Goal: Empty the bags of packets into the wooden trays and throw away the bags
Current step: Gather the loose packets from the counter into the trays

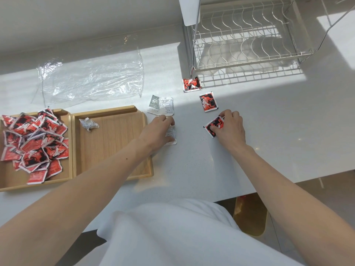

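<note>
Right hand (230,125), grip pinching a red packet (214,126) flat on the tabletop (269,141); left hand (159,131), grip curled on a white packet (172,135) just beside the emptier wooden tray (115,146). Best lifted by an edge, then dropped red onto the red pile (34,139), white into the emptier tray.

left hand (158,131) grips white packet (172,133) just right of wooden tray (115,146) | right hand (231,127) pinches red packet (213,127) farther right of it | second white packet (161,105) by tray's far right corner | clear bag (92,79) behind tray | packet-heaped tray (8,177) touching tray's left side
</note>
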